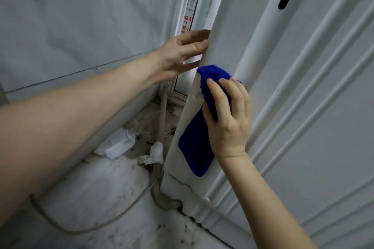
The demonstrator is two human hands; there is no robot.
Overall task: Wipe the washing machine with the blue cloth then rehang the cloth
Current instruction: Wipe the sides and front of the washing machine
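Observation:
The white washing machine (303,107) fills the right half of the view, seen from its side, with ribbed panels and a rounded corner edge. My right hand (228,115) presses the blue cloth (194,143) flat against that corner edge; the cloth hangs down below my palm. Just above it, my left hand (182,54) rests its fingertips on the same edge, fingers spread and holding nothing.
A narrow gap lies between the machine and the pale wall (81,26) on the left. Down in it are a grey drain hose (162,119), a thin cable (101,226), crumpled white paper scraps (153,153) and a dirty floor. The machine's base (182,188) is cracked.

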